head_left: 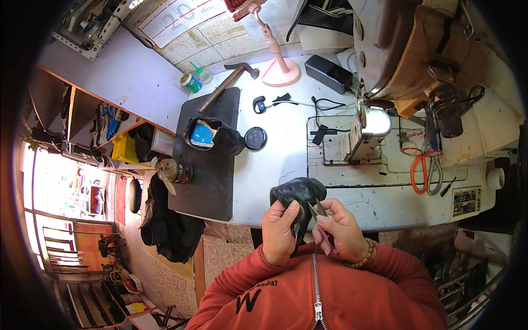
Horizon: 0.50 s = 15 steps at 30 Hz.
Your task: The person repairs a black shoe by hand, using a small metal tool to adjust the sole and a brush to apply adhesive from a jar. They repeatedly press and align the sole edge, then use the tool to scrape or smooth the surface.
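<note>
At the front edge of the white worktable, my left hand [279, 231] grips a soft black leather piece [297, 191], thumb on top, fingers folded beneath it. It looks like a shoe upper, though its full shape is hidden by my hands. My right hand [342, 230] is closed around small scissors with pink handles [326, 241]. Their pointed metal blades [315, 210] are slightly apart and lie against the leather's right side. Whether they touch a thread there is too small to make out.
A sewing machine [377, 99] stands at the right, with red-handled scissors [421, 173] beside it. On the left, a dark mat [206, 201] bears a black shoe [228, 140], a jar with a brush [179, 172] and a hammer [221, 89]. Behind stands a pink stand [280, 76].
</note>
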Tool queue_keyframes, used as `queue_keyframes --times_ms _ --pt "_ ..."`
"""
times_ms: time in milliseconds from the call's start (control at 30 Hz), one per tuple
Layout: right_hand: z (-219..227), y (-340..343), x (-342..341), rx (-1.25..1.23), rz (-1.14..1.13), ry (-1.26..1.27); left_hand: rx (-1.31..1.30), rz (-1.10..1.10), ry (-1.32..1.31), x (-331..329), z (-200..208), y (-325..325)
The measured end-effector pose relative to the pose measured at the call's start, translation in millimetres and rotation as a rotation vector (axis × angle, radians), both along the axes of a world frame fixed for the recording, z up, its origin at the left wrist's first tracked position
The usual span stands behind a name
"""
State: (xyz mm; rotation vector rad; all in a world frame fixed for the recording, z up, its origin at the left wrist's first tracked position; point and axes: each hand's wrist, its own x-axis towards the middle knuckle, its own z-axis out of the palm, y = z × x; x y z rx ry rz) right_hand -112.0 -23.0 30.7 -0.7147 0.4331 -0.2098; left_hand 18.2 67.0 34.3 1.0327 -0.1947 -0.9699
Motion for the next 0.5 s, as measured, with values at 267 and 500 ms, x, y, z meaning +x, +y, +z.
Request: queue_keyframes --times_ms 267,500 --pt "3.7 -6.5 -0.1 0.022 0.028 0.033 -0.014 -0.018 -0.004 0.8 2.2 -0.6" --pt "5.2 -13.8 0.5 0.082 0.053 0.021 -0.024 -0.004 -0.012 0.3 2.9 -1.5"
